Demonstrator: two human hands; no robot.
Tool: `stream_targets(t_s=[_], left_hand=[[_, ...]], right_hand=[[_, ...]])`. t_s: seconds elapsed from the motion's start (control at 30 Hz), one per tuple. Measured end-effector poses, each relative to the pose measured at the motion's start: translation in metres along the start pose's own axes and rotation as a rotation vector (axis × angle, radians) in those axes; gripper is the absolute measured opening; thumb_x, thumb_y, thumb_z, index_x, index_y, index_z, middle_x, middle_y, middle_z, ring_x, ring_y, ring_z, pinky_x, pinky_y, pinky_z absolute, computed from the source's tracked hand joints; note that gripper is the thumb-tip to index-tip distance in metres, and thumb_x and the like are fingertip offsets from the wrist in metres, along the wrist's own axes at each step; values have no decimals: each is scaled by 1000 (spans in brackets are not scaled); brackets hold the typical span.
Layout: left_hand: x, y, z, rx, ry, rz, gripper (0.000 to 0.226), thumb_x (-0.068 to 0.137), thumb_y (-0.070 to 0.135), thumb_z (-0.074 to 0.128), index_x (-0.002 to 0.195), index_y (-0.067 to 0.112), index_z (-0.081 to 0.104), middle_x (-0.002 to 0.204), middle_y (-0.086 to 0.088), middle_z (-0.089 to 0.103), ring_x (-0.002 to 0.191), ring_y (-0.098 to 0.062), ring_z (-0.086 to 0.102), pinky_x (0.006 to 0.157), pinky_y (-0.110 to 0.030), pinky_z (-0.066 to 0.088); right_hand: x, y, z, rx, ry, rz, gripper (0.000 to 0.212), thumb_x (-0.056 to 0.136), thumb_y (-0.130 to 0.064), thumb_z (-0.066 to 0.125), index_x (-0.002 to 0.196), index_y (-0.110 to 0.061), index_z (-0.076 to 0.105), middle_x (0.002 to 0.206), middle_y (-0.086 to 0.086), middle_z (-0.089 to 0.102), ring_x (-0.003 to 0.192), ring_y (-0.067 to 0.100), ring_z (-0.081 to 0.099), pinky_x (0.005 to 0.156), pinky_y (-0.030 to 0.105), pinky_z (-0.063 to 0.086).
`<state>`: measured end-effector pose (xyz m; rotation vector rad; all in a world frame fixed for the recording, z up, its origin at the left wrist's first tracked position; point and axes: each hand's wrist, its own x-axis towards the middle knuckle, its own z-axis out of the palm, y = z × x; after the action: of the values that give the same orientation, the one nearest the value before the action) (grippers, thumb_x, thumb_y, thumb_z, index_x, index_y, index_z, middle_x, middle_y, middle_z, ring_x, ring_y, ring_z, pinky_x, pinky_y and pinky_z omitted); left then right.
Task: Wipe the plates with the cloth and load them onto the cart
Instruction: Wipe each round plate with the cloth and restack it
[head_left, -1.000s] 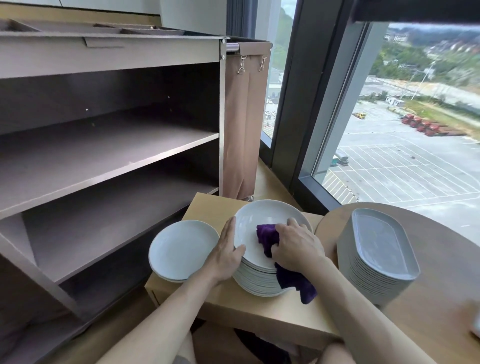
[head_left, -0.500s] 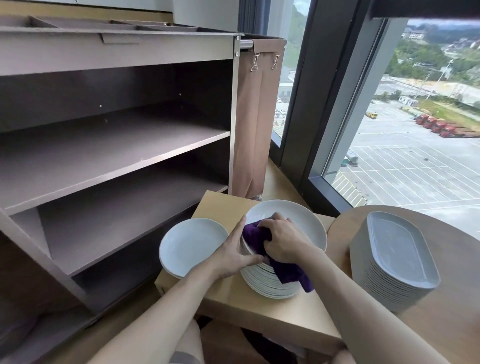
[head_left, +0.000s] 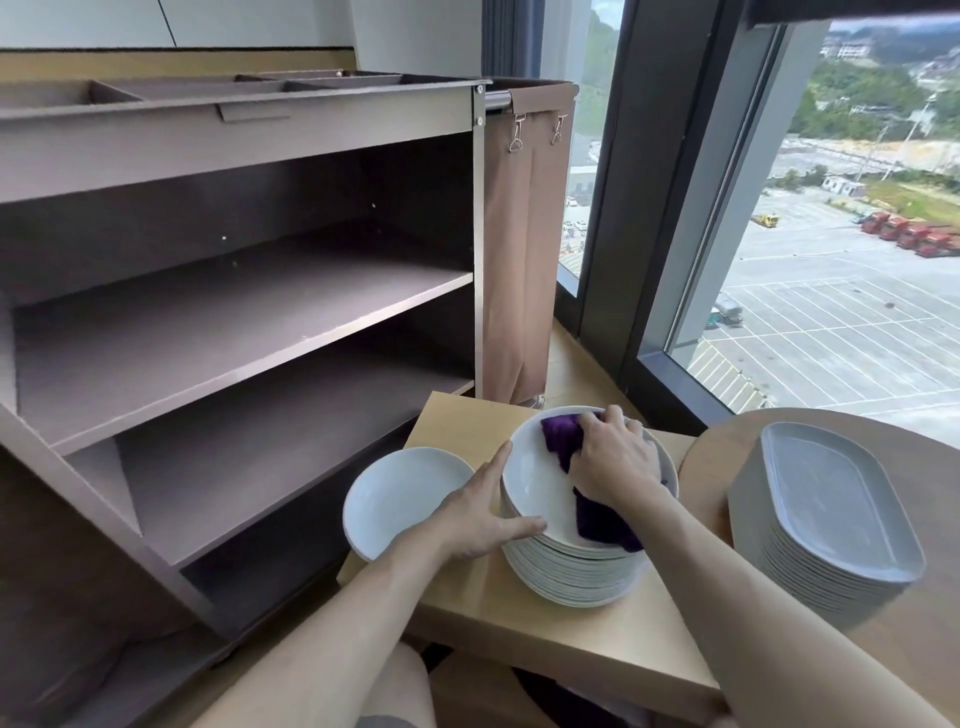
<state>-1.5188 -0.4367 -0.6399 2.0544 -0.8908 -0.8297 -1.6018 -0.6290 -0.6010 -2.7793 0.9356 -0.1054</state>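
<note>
A tall stack of round white plates (head_left: 540, 483) stands on a small pale wooden table (head_left: 550, 634). My right hand (head_left: 615, 460) grips a purple cloth (head_left: 561, 434) and presses it on the top plate near its far rim. The cloth's tail hangs over the near right edge. My left hand (head_left: 480, 512) holds the left rim of the top plate, thumb on its near edge and fingers along the side. A single round white plate (head_left: 400, 496) lies to the left of the stack. The brown cart (head_left: 234, 322) with bare shelves stands at the left.
A stack of grey oblong platters (head_left: 831, 506) sits on a round wooden table (head_left: 930, 634) at the right. A brown fabric bag (head_left: 524, 249) hangs on the cart's right end. A large window (head_left: 831, 260) lies behind.
My right hand has slid the cloth from the near middle of the top plate toward its far rim. My left hand has stayed on the plate's left rim.
</note>
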Motion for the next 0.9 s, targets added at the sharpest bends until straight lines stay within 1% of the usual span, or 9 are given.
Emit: stream_targets(t_s=[0.03,0.17,0.27,0.33,0.43,0.53,0.63,0.73,0.9], left_hand=[[0,0,-1,8,-2,-3,115,76,64,77,157,53,-5,169,16,10,155,-13,15,126,-42,21],[-1,0,-1,-11,-12,9,118,75,64,79,158,50,-4,168,17,13,153,-7,15,123,-31,20],[-1,-1,-1,6,-18,-6,120,74,67,78,158,51,-5,168,16,15,154,-12,18,123,-36,22],[-1,1,-2,3,-22,-16,122,71,69,79,158,51,-6,168,16,15,154,-13,19,124,-41,24],[-2,4,-3,-18,-39,-27,126,66,73,80,156,54,-6,167,16,21,153,-14,24,123,-44,28],[-2,6,-4,-15,-53,-35,129,61,76,81,154,58,-6,166,14,26,150,-15,30,121,-42,32],[0,4,-5,-25,-59,-51,129,60,74,83,153,60,-6,165,12,29,148,-16,35,117,-36,35],[3,1,-4,-20,-55,-55,132,56,77,83,152,61,-6,162,12,35,146,-13,39,116,-34,36],[7,-4,-2,-27,-50,-37,135,51,83,81,151,62,-7,157,20,41,142,-6,42,117,-35,38]], right_hand=[[-2,3,-2,-18,6,20,41,92,-30,49,132,-24,53,130,7,46,119,35,46,97,49,45],[-15,20,-6,-59,7,38,38,92,-37,52,128,-24,54,125,6,46,114,31,48,88,43,43],[-27,31,-10,-45,-80,1,43,89,-36,58,131,-30,51,128,5,47,116,28,48,88,41,46],[-34,31,-15,-27,-159,-18,44,85,-35,59,127,-33,50,124,3,44,118,27,46,86,41,46],[-44,20,-16,-53,-216,-113,42,80,-36,55,122,-34,49,112,-1,42,104,25,44,81,40,38],[-48,6,-11,-87,-228,-252,40,83,-35,54,123,-34,51,108,-3,40,100,23,45,84,41,34],[-44,-3,-10,-57,-255,-299,41,87,-33,55,128,-33,53,111,-2,41,102,22,43,90,40,34],[-39,-8,-6,-8,-239,-292,42,88,-32,57,130,-29,54,115,-1,42,105,21,42,88,36,36],[-35,-16,9,-5,-122,-258,39,89,-33,54,126,-22,51,122,4,47,108,23,41,89,34,34]])
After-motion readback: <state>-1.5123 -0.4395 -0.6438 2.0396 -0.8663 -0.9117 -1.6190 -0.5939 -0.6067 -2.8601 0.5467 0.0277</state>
